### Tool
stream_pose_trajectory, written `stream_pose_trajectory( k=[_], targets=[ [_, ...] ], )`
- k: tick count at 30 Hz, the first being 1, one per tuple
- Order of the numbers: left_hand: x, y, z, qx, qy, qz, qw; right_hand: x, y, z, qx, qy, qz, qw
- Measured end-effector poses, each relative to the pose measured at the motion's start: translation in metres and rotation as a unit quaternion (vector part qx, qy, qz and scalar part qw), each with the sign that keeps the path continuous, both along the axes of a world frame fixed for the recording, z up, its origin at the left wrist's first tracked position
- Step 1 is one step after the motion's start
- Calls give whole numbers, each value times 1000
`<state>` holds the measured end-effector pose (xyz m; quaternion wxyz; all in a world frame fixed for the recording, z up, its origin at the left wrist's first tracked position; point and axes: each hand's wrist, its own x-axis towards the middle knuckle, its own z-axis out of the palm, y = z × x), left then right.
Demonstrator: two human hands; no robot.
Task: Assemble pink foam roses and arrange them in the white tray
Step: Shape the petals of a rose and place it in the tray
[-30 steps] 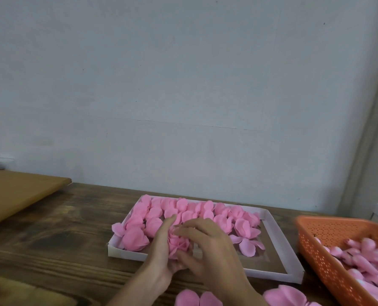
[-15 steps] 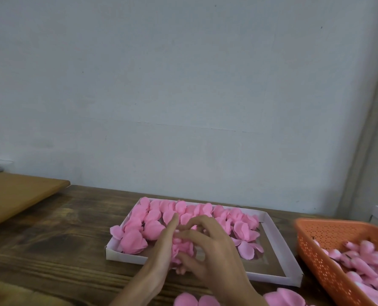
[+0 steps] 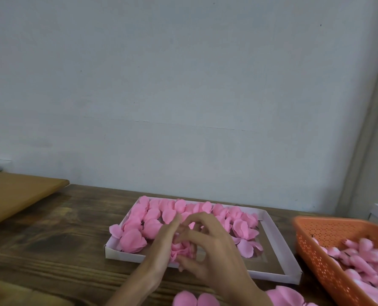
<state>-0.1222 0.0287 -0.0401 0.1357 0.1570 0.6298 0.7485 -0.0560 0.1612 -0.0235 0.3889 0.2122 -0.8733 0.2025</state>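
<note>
A pink foam rose (image 3: pixel 180 250) sits between my two hands, just above the near edge of the white tray (image 3: pixel 280 246). My left hand (image 3: pixel 161 246) cups its left side with straight fingers. My right hand (image 3: pixel 210 246) curls around its right side, thumb under it and fingers arched over it. Most of the rose is hidden by my fingers. Several finished pink roses (image 3: pixel 152 221) fill the far and left parts of the tray, and its brown floor shows at the right.
An orange perforated basket (image 3: pixel 311 237) with several pink buds stands at the right. Loose pink petals (image 3: pixel 194 299) lie on the dark wooden table in front of the tray. A lighter wooden board (image 3: pixel 18 195) lies at the far left. A grey wall rises behind.
My hands have kept working the same rose above the tray's near edge; my right fingers have lifted and spread more over it. The camera has shifted slightly.
</note>
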Motion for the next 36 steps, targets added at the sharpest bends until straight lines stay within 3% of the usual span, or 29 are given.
stream_pose_trajectory(
  k=[3, 8, 14, 23, 30, 36],
  targets=[
    [1, 1, -1, 36, -33, 20, 999, 1, -2, 1, -47, -18, 29, 998],
    [-3, -2, 2, 150, -125, 56, 979, -2, -13, -5, -210, -53, 49, 975],
    [-9, -3, 0, 217, -207, 55, 952, -7, -28, -19, -170, -49, -20, 984],
    [-3, -2, 6, 228, -157, -7, 961, -4, -34, -18, -242, -10, -63, 968],
    [-2, -2, 8, 269, -171, -30, 947, -2, -32, -20, -193, 1, -72, 979],
    [-1, -13, 11, 250, -81, -178, 948, -3, -26, -10, -320, 33, -41, 946]
  ],
)
